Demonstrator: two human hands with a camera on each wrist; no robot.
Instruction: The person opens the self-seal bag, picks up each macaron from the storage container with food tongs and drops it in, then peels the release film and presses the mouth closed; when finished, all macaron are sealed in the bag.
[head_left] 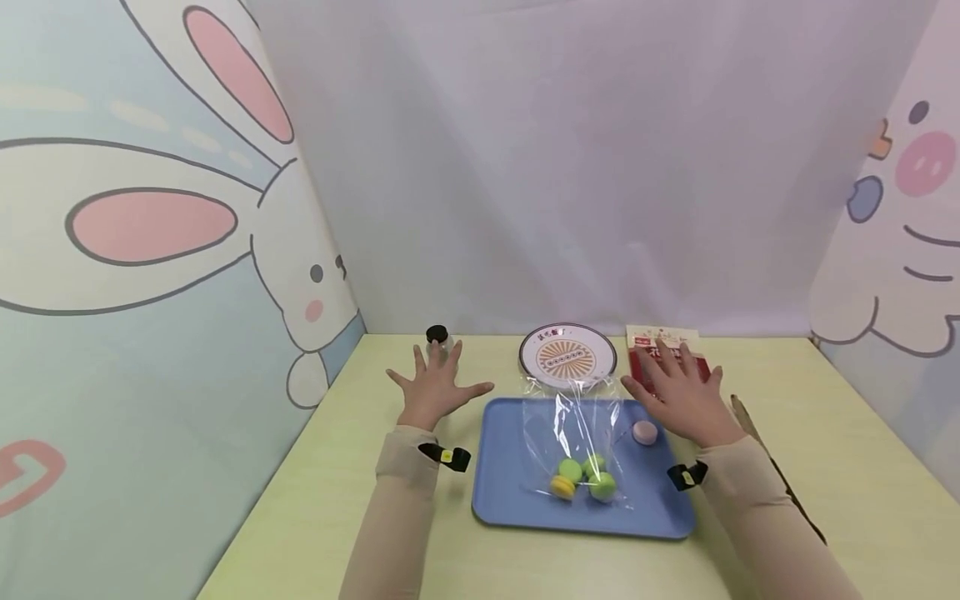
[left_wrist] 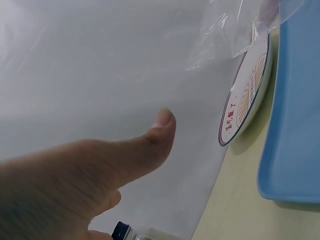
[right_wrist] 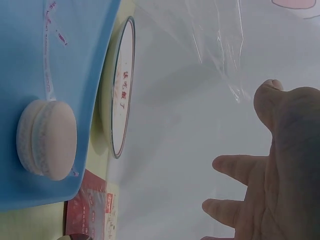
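Observation:
Both hands are raised with fingers spread and hold nothing. My left hand [head_left: 437, 387] hovers left of the blue tray [head_left: 495, 512], near a bottle with a black cap [head_left: 437, 334]. Over the tray's right back corner is my right hand [head_left: 686, 400], in front of a red and cream packet [head_left: 641, 335]. A clear plastic bag [head_left: 542, 433] stands on the tray with several green and yellow macarons [head_left: 602, 487] at its bottom. Outside the bag, a pale pink macaron [right_wrist: 61, 140] lies on the tray near the right hand.
Behind the tray sits a white plate [head_left: 528, 358] with an orange sunburst print. A long thin dark object [head_left: 795, 500] lies on the table right of the tray, partly behind the right forearm. A pale curtain [head_left: 555, 167] closes off the back, with cartoon-printed walls at the sides.

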